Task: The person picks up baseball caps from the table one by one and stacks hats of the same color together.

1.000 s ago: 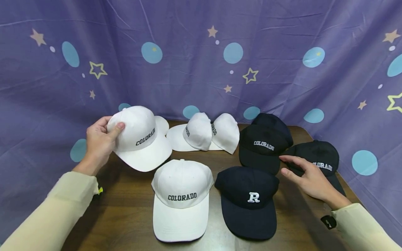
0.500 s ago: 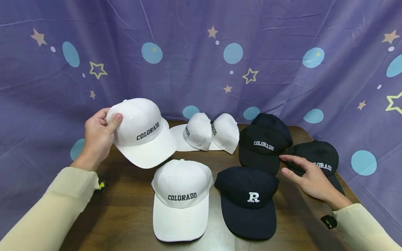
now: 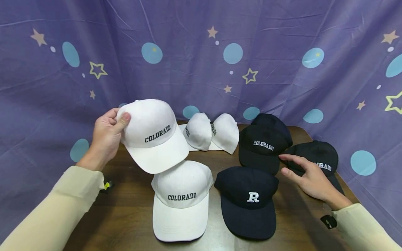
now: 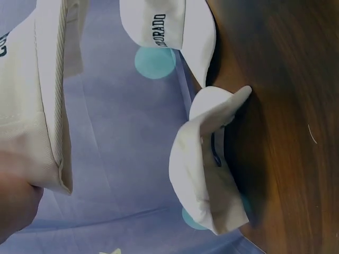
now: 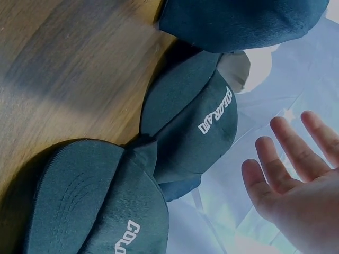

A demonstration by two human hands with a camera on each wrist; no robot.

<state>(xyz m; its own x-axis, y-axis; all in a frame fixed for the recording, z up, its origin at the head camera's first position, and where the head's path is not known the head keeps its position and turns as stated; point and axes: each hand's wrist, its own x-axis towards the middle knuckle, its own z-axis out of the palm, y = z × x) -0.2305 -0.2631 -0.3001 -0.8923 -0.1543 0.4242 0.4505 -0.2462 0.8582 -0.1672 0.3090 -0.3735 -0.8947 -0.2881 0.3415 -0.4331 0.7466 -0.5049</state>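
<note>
My left hand (image 3: 106,136) grips a white baseball cap (image 3: 149,122) by the back of its crown, thumb on the outside. The cap is raised and tilted, "COLORADO" facing me, and its brim overlaps the top of a second white cap (image 3: 180,223) at the front of the table. In the left wrist view, the held cap (image 4: 21,106) fills the left edge. My right hand (image 3: 309,179) hangs with fingers extended, holding nothing, beside a black COLORADO cap (image 3: 255,158) and in front of another black cap (image 3: 323,155) on the right.
A navy cap (image 3: 248,223) with a white R lies front centre-right on the wooden table (image 3: 125,209). Two white caps, one (image 3: 201,134) overlapping the other (image 3: 227,130), sit at the back. A dark cap (image 3: 273,122) stands behind the black one. A purple curtain (image 3: 188,80) closes off the back.
The left hand has lifted the white cap slightly and carried it right, so its brim now overlaps the front white cap. The right hand has stayed in place.
</note>
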